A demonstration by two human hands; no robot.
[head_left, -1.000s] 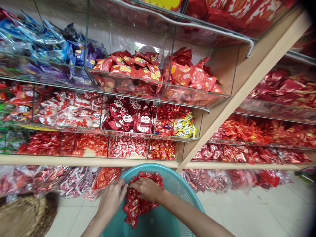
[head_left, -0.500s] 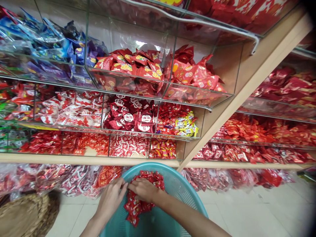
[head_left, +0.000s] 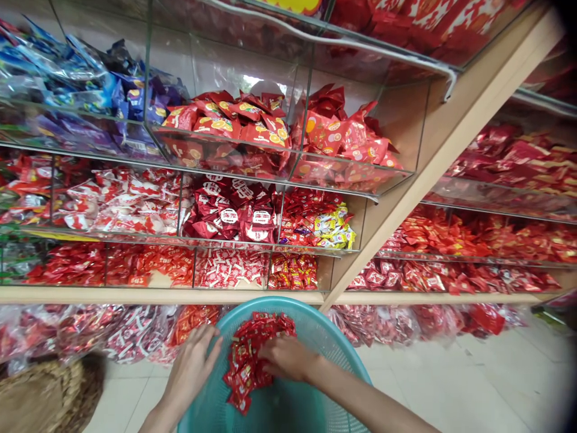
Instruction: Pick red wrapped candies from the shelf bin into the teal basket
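A teal plastic basket [head_left: 347, 344] with mesh sides stands in front of me. Inside it lies a heap of small red wrapped candies [head_left: 243, 367], mostly toward the left and far side. My left hand [head_left: 192, 361] is at the basket's left rim, its fingers stretched out and the thumb apart; nothing shows in it. Down in the basket, my right hand [head_left: 291, 359] is over the right part of the candies, fingertips pointing left. Its fingers are curled but blurred, and whether they grip a candy is hidden.
Clear-fronted shelf bins [head_left: 229, 216] of wrapped candy rise ahead. A slanting wooden divider [head_left: 383, 222] separates them from more bins at right. Bagged candies [head_left: 374, 325] line the floor below. A woven basket [head_left: 40, 397] stands at lower left on the tiled floor [head_left: 451, 385].
My hands have moved apart: the left has drawn back leftward to the rim, and the right has shifted right over the candies. More of the red heap shows between them.
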